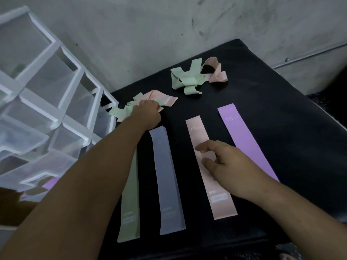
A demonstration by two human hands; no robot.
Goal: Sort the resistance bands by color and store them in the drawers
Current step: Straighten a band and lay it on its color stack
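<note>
Lying flat side by side on the black table (281, 128), nearest the camera, left to right: green band (129, 212) (partly under the left forearm), blue-grey band (169, 184), pink band (221, 203) marked 15, purple band (244, 143) marked 10. A purple strip (50, 182) shows inside a low drawer at the left edge.

Right hand (223, 162) is low over the middle of the pink band, fingers loosely curled, thumb and forefinger apart, holding nothing. Can't tell whether the fingertips touch the band.

Further out, left hand (148, 113) is knuckles-up with fingers closed on a crumpled green tangle (118, 111), gripping it. The tangle sits on top of a second pink band (165, 100) lying mostly flat, just beside the drawer unit (56, 109), which is translucent white plastic and stands left of the table.

Farther back, well apart from both hands: a loose green heap (187, 77), with a curled pink loop (216, 72) touching its right side. Grey wall (169, 25) behind.
</note>
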